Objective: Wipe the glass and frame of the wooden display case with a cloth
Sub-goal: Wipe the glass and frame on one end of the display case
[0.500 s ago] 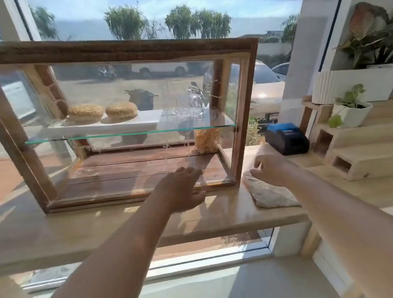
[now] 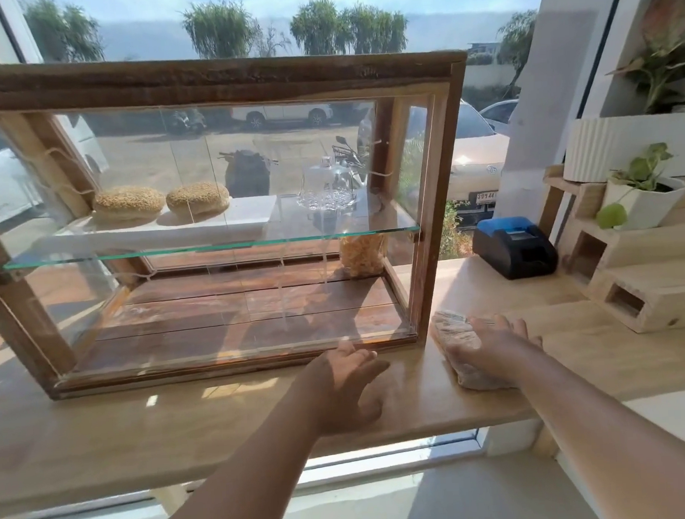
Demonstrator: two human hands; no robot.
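Observation:
The wooden display case [image 2: 433,199] stands on a pale wooden counter [image 2: 104,430], with glass walls and a glass shelf [image 2: 213,246] carrying two round buns and a clear glass dome. A beige cloth [image 2: 454,338] lies on the counter just right of the case's lower right corner. My right hand [image 2: 496,344] rests flat on the cloth, fingers spread. My left hand [image 2: 345,382] is open on the counter by the case's bottom front rail, fingertips near the frame, holding nothing.
A black and blue receipt printer [image 2: 515,246] sits behind the cloth. Stepped pale wood blocks [image 2: 644,295] with white plant pots [image 2: 643,200] fill the right side. A large window is behind the case. The counter's front edge runs below my forearms.
My right hand has come down flat onto the cloth. My left hand has slid back a little from the case's bottom rail toward me.

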